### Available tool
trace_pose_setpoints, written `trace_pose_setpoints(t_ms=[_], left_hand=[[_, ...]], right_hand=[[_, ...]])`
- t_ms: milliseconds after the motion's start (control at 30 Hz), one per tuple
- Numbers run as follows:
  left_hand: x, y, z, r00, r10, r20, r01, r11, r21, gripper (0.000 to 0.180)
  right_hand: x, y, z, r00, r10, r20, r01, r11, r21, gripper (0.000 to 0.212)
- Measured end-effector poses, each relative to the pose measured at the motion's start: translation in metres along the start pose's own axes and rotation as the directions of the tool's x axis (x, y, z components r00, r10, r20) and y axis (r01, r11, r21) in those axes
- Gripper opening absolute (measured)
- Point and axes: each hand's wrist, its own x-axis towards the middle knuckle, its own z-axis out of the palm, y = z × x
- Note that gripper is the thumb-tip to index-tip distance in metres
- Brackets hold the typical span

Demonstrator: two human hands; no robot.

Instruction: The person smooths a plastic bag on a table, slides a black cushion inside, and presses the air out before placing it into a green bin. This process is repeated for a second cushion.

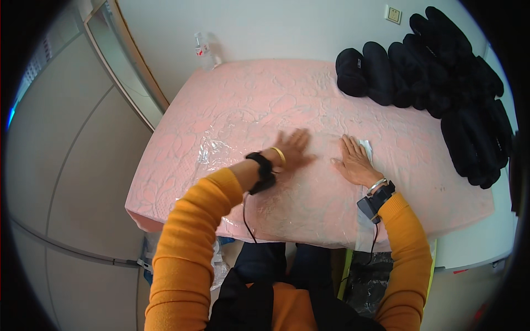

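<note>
A large clear plastic sheet or bag (214,151) lies flat on the pink patterned cloth (265,85) covering the table. My left hand (292,149) is over the middle of the plastic, fingers spread and slightly blurred by motion; whether it presses down I cannot tell. My right hand (356,163) rests flat near the plastic's right side, fingers stretched out. Beneath and beside it runs a whitish strip (366,148), partly hidden by the hand. Neither hand grips anything. Both wrists carry a black strapped device with a cable.
Several black, soft, elongated bundles (378,74) are piled at the far right. A clear bottle (203,52) stands at the back left edge. Below the table's front, right of my legs, sits a yellow-edged container (346,270) with dark plastic-wrapped contents. A grey cabinet (72,165) flanks the left side.
</note>
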Motion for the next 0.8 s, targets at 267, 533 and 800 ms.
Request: trace_pose_setpoints(t_ms=[267, 533, 800], left_hand=[[-0.079, -0.136, -0.021, 0.877, -0.476, 0.065, 0.478, 0.878, -0.021, 0.084], [-0.122, -0.145, -0.034, 0.755, -0.643, -0.128, 0.649, 0.76, 0.011, 0.084], [-0.088, 0.048, 0.014, 0.979, 0.143, -0.147, -0.157, 0.984, -0.085, 0.084]], right_hand=[[0.0, 0.0, -0.003, 1.0, 0.012, 0.022, -0.012, 1.0, 0.013, 0.079], [-0.009, -0.027, -0.033, 1.0, -0.001, 0.021, 0.0, 1.0, 0.025, 0.085], [-0.105, -0.063, -0.004, 0.938, -0.346, 0.014, 0.345, 0.938, 0.029, 0.092]])
